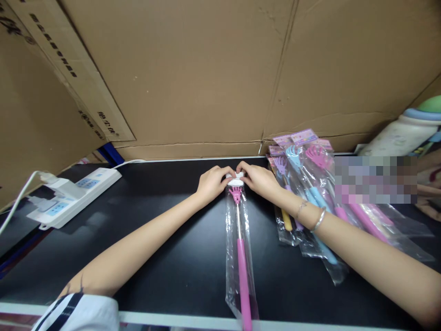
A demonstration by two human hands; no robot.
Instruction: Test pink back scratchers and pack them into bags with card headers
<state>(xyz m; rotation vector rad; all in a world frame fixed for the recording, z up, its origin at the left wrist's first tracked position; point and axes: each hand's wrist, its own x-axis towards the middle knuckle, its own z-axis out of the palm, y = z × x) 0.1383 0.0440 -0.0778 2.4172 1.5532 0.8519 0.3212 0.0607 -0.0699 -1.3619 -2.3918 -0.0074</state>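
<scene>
A pink back scratcher (243, 271) in a clear plastic bag (231, 257) lies lengthwise on the black table, its handle reaching past the front edge. Over the hand-shaped head end is a white card (235, 179) at the top of the bag. My left hand (214, 184) pinches the card's left side between thumb and fingers. From the other side my right hand (257, 178) grips the card's right side, fingertips bent onto it. The two hands are almost touching across the card.
Several bagged back scratchers (312, 197) in pink, blue and purple lie piled at right, partly under my right forearm. A white power strip (74, 197) with plugs sits at left. Cardboard (193, 73) stands behind. A bottle (396, 133) and another person's hand (430, 207) are far right.
</scene>
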